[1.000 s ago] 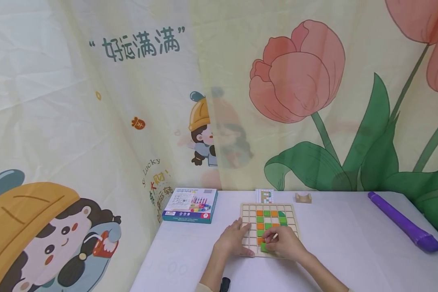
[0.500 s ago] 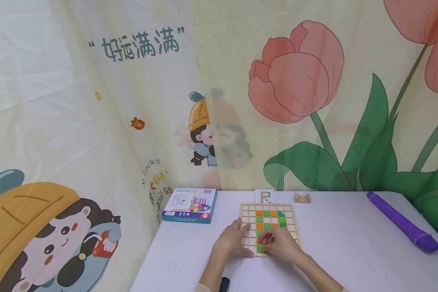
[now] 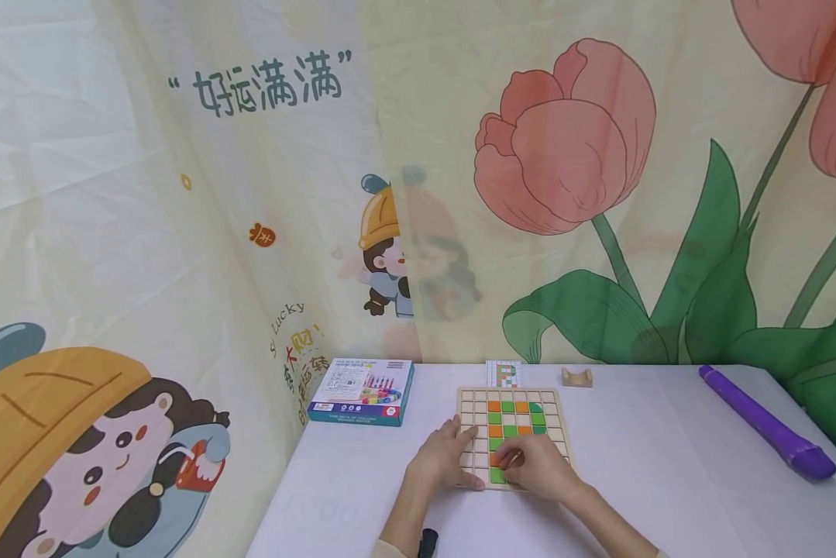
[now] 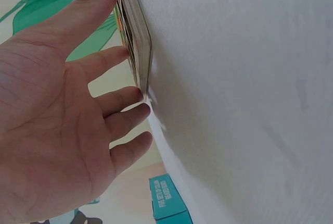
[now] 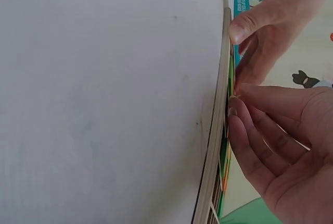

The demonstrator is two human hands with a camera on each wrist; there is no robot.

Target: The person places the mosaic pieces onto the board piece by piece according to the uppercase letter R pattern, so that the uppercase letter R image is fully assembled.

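A square wooden grid board (image 3: 469,457) lies on the table, with orange and green tiles set in some of its cells. My left hand (image 3: 442,457) rests along the board's left side, its fingers (image 4: 119,101) extended and touching the edge. Over the board's lower middle, my right hand (image 3: 539,465) bends its fingers down to a green tile (image 3: 497,475) in the bottom row. In the right wrist view, thumb and fingertips (image 5: 232,110) meet at the board's surface around a small pale edge. That hand hides the cells beneath it.
A small pattern card (image 3: 504,373) lies behind the board, with a notched wooden block (image 3: 577,377) to its right. A boxed set (image 3: 362,391) sits at the left. A purple microphone-shaped object (image 3: 766,422) lies right; a black object (image 3: 428,542) is near the front.
The green tile under my right hand has gone from tilted to lying flat in its bottom cell. My right hand has shifted slightly left. My left hand has stayed in place.
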